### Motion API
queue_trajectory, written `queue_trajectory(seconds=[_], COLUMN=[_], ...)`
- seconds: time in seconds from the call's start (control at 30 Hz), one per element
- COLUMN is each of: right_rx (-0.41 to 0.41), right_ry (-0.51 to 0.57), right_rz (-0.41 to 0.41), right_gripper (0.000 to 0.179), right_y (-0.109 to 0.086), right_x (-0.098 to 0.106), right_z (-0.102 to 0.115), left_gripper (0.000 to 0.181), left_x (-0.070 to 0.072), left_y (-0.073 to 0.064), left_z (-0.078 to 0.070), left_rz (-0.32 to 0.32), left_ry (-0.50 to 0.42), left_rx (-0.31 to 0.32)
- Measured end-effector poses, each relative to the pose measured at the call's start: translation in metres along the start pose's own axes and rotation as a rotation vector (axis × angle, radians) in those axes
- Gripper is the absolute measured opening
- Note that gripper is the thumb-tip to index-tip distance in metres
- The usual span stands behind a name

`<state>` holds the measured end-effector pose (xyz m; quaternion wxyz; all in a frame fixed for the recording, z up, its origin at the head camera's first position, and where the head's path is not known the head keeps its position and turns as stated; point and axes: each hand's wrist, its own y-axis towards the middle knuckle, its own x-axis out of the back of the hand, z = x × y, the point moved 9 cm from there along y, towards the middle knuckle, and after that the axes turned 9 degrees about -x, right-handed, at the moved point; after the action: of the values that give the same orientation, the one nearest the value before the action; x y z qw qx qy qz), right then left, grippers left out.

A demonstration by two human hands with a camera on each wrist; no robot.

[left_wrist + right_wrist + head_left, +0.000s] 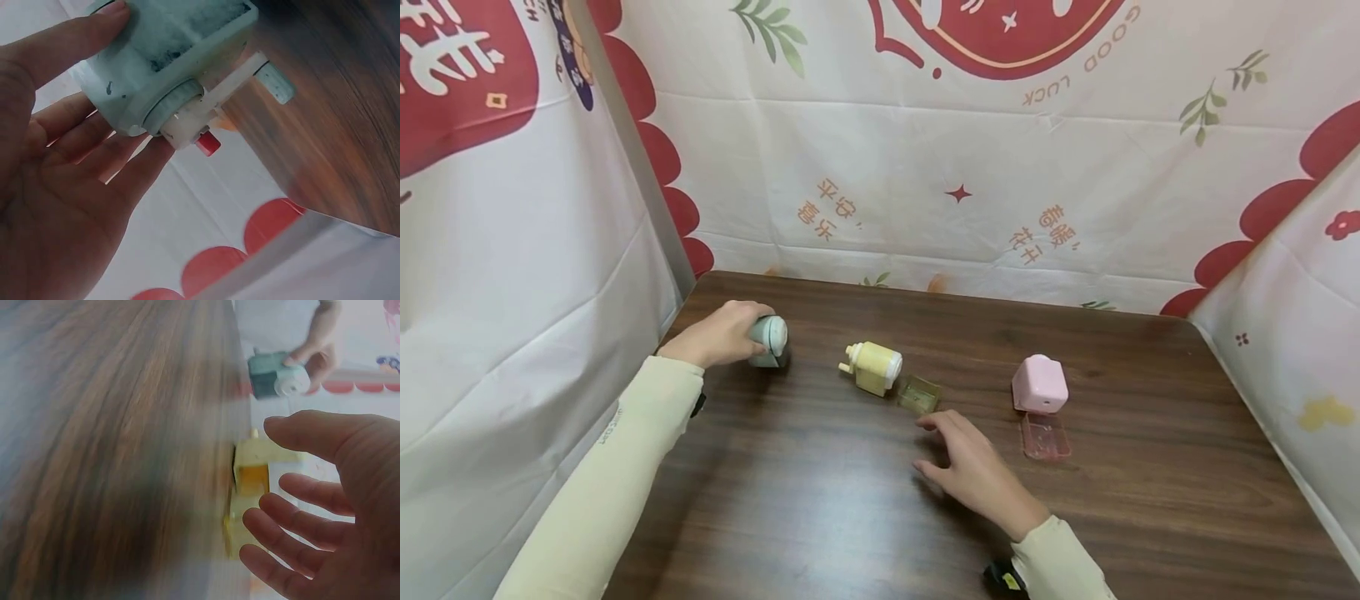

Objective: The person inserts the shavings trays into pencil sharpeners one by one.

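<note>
My left hand [727,333] grips a pale green hand-crank pencil sharpener [772,337] near the table's far left corner. In the left wrist view, the thumb lies across one side of this sharpener [181,44] and the fingers are behind it; its crank handle [275,81] has a red piece at the hub, and dark smudges mark its clear bin. The right hand [973,475] hovers over the middle of the table with fingers apart, holding nothing. Just beyond it, a yellow pencil sharpener [876,365] lies beside its see-through yellow shavings bin [920,395].
To the right on the brown wooden table [1150,433] stands a pink sharpener [1040,384], with a see-through pink bin [1045,439] in front. White printed cloth [895,167] hangs along the back and both sides.
</note>
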<state>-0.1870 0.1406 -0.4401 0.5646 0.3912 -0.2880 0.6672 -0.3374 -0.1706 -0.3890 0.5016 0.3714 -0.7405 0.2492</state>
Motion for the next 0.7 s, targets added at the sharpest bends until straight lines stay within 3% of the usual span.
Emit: queue_trajectory(seconds=[0.2,0.5,0.7], right_rx=[0.003,-0.006,-0.025], right_ry=[-0.003,0.008,0.027], right_rz=[-0.059,-0.081,-0.083], right_gripper=[0.044,0.042,0.041], right_y=[-0.008,-0.011,-0.014], right_x=[0.013,0.019,0.017], right_z=[-0.012,-0.018,-0.023], left_gripper=[0.048,0.055,0.065], left_x=[-0.001,-0.009,-0.01], left_y=[-0.002,-0.002,-0.004], left_z=[0.015,0.015,0.014], left_rz=[0.034,0.068,0.067], left_ry=[-0.008,-0.029,0.005], left_rx=[0.032,0.058,0.092])
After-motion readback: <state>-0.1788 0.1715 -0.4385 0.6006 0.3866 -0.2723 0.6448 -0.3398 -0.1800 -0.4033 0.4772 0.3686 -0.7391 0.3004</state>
